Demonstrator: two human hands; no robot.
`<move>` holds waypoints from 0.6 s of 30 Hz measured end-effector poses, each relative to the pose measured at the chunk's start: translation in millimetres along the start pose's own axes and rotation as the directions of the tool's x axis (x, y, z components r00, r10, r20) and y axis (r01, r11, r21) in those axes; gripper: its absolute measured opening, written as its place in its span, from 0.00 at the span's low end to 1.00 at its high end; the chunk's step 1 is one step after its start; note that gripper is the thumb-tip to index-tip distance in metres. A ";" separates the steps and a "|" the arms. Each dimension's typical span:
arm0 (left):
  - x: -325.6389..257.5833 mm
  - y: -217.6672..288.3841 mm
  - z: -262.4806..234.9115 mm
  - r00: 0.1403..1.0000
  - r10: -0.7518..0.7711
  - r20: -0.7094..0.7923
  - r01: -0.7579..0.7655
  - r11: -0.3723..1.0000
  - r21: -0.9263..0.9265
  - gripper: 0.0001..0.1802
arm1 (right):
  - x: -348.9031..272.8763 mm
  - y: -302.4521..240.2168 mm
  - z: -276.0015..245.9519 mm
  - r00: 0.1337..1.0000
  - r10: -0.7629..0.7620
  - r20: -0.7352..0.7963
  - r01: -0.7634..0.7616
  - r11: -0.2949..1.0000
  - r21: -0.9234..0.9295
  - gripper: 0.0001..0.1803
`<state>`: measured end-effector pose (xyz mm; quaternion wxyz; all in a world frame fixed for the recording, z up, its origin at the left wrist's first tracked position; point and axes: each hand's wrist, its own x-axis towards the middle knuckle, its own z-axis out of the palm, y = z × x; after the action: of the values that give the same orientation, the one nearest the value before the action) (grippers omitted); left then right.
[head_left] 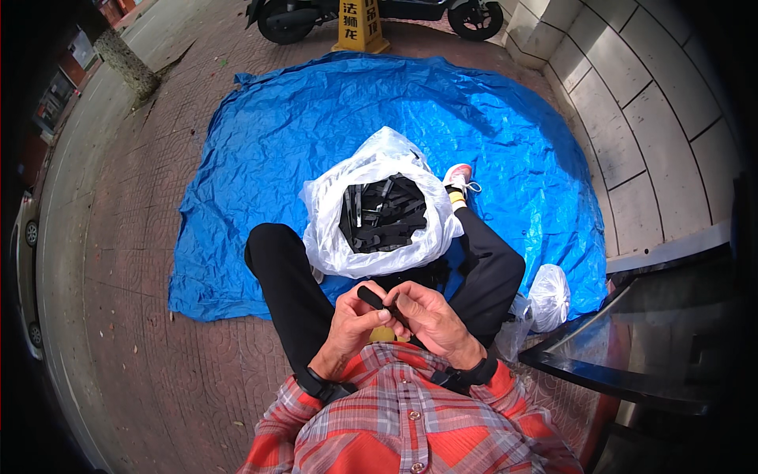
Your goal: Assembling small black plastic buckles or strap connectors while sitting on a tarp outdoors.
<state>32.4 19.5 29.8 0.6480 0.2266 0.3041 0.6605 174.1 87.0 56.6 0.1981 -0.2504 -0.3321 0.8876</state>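
Note:
Close in front of my chest, my left hand [353, 322] and my right hand [434, 320] meet with fingers pinched together. A small black strip-like piece [369, 297] with a rounded end sticks up from the left fingers. Its dark lower part runs down between both hands, where the fingers partly hide it, so I cannot tell whether it is one piece or two. Just beyond my hands, between my legs, stands an open white plastic bag [322, 229]. Inside it lie several black strip-like pieces [387, 212].
The bag rests on a crumpled blue tarp [260, 150] spread over brick paving [142, 237]. A tied white bag [549, 299] sits at right, near a dark glossy panel [616, 340]. A tiled wall [655, 134] borders the right; a yellow stand [360, 28] and a scooter [292, 16] are beyond.

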 end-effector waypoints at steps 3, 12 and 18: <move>-2.0 -4.3 1.9 0.999 0.040 0.006 -0.040 0.999 -0.023 0.09 | -1.5 2.1 -4.8 0.999 0.047 0.007 -0.048 0.987 0.151 0.10; -3.9 -2.6 2.0 0.999 0.036 0.027 -0.039 0.996 0.081 0.09 | -5.2 -4.4 -1.5 0.994 0.084 -0.077 -0.068 0.981 0.183 0.12; -3.2 5.3 4.0 0.998 -0.014 0.061 0.009 0.997 0.076 0.09 | -9.5 -0.3 -1.6 0.997 0.024 -0.073 -0.020 0.998 0.056 0.13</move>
<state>31.5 16.9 36.6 0.6518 0.2694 0.3102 0.6375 182.6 83.1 58.8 0.2072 -0.2812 -0.2970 0.8887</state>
